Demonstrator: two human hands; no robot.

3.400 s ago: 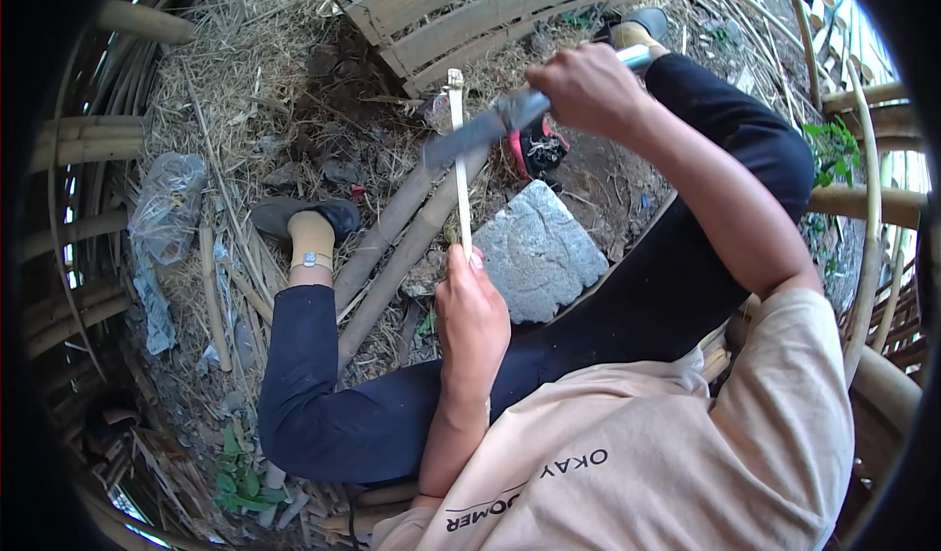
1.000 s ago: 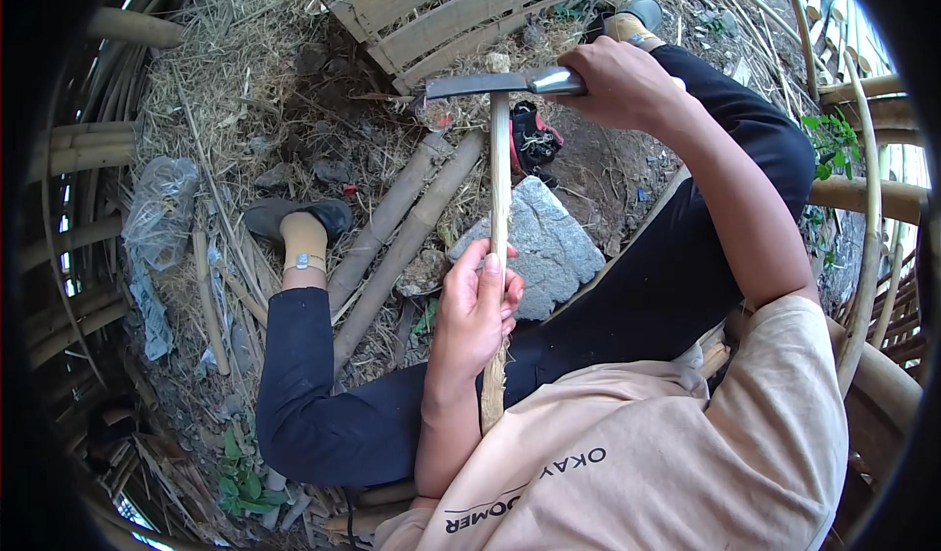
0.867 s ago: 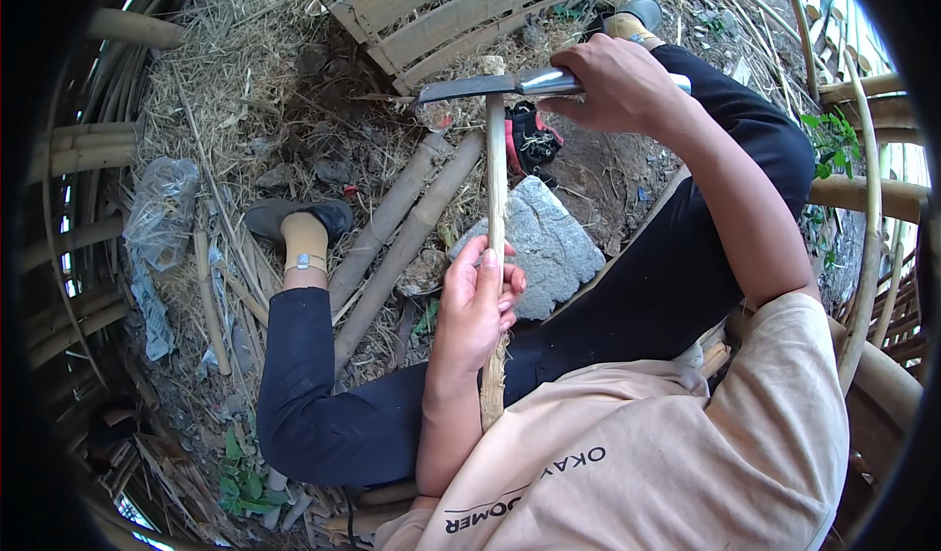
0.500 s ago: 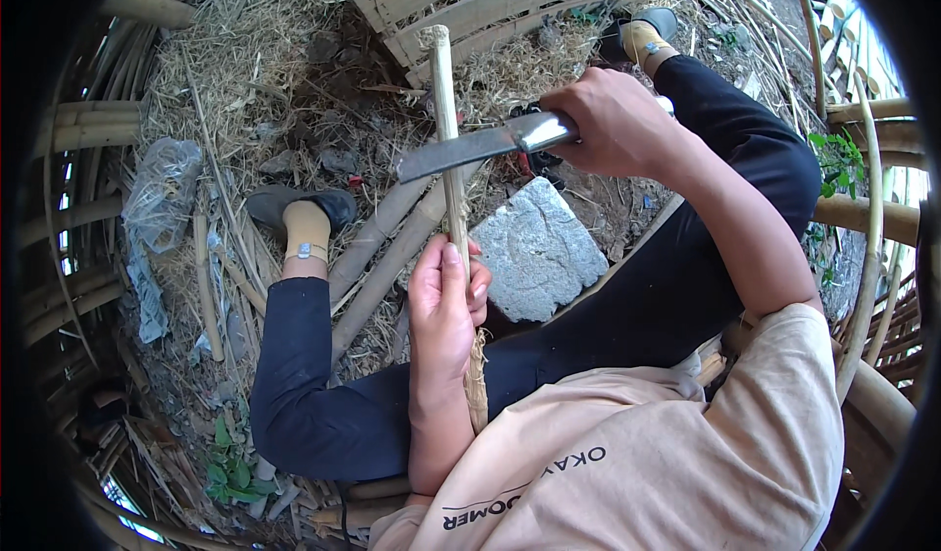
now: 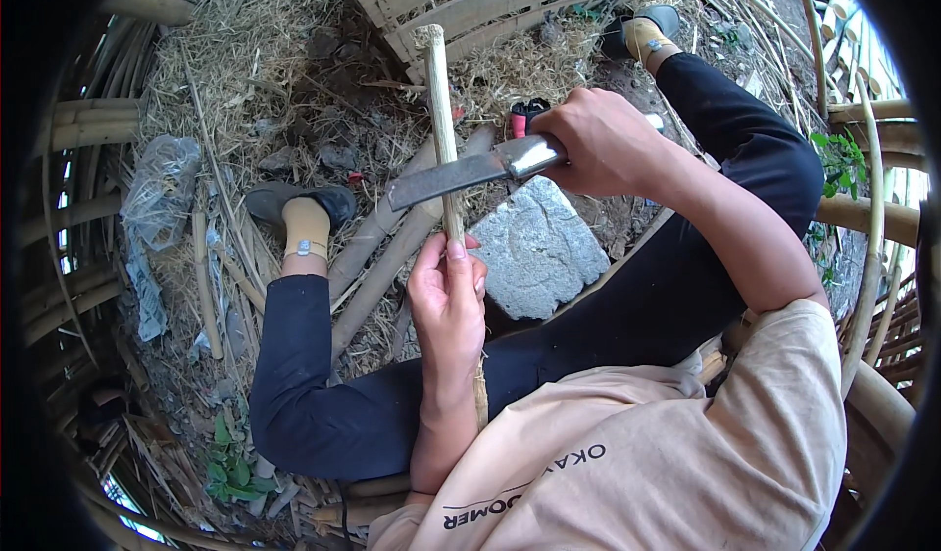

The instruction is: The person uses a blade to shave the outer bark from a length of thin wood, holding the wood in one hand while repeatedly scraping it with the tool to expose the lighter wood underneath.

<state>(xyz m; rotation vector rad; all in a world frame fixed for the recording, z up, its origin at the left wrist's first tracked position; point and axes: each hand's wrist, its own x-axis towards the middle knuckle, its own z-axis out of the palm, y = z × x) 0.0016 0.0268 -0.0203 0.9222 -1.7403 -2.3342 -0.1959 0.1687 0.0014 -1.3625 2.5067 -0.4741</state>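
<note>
Around the lower middle of a pale wooden stick (image 5: 440, 110) my left hand (image 5: 449, 301) is closed, thumb lying along it. The stick points away from me, its near end by my shirt. My right hand (image 5: 600, 139) grips a machete (image 5: 451, 179) by its handle, which the fingers mostly hide. The flat, blunt-ended blade points left and crosses over the stick, a little beyond my left fingertips. Whether the edge touches the wood I cannot tell.
A grey stone block (image 5: 538, 247) lies between my legs. Bamboo poles (image 5: 392, 247) rest on the straw-covered ground to its left. Ahead stands a slatted wooden crate (image 5: 510, 7). A clear plastic bag (image 5: 165, 186) lies at the left, and bamboo rails (image 5: 872, 220) border the right.
The machete and my right hand have come slightly nearer to me along the stick. The stick's far end has tipped a little left, and a red and black object shows beyond the handle.
</note>
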